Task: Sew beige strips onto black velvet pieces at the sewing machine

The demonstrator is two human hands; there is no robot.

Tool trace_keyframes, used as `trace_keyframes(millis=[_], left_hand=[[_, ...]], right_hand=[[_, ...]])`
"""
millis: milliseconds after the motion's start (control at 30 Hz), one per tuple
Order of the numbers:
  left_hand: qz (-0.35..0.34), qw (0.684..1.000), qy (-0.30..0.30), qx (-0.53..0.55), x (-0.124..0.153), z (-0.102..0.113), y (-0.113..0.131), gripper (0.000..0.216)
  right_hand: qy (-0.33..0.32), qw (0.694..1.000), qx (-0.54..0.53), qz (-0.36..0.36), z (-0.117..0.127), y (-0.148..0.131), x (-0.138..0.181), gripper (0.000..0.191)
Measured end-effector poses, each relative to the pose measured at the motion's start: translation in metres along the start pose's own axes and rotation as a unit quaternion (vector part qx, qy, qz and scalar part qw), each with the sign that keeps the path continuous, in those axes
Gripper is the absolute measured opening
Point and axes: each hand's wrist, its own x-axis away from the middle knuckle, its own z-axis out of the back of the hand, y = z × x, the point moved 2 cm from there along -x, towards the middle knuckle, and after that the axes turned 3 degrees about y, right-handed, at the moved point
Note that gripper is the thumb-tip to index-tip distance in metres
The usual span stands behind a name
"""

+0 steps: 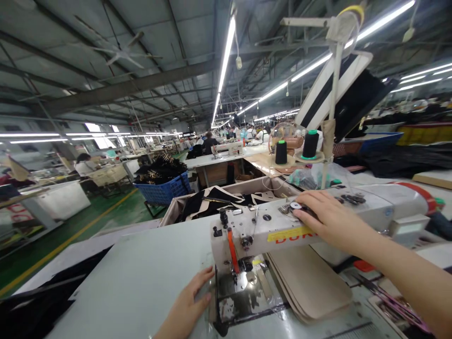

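Observation:
A white sewing machine (259,221) with red lettering and a yellow strip stands in front of me. My right hand (323,216) reaches over the top of its arm, fingers closed at a small bobbin (295,205) with a pale centre on the winder. Down at the left of the needle area, my left hand (190,301) is open, thumb apart from the fingers, fingertips by the edge of the machine bed (247,306). An orange-red strip (233,249) hangs at the machine's head. Flat beige panels (314,282) lie stacked under the arm.
Behind the machine is a bin (169,214) of black and beige pieces. Black thread cones (310,145) stand on a thread stand (334,94). Pink-handled scissors (399,306) lie at lower right, dark fabric (45,292) at lower left. A blue crate (164,190) sits beyond.

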Motion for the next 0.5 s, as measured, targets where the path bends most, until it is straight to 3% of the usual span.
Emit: trace_keyframes(millis=[133,367,500], left_hand=[[-0.005,1.000,0.020,0.006,0.012,-0.006,-0.007,0.045],[0.033,0.998,-0.009,0.043,0.006,-0.014,-0.027,0.045],[0.025,0.993,0.013,0.119,0.007,-0.025,-0.016,0.048]], right_hand=[[-0.031,0.999,-0.029,0.013,-0.003,0.005,-0.005,0.034],[-0.057,0.996,-0.039,-0.054,0.018,0.015,-0.005,0.024],[-0.066,0.991,-0.071,-0.090,0.027,0.003,0.004,0.023]])
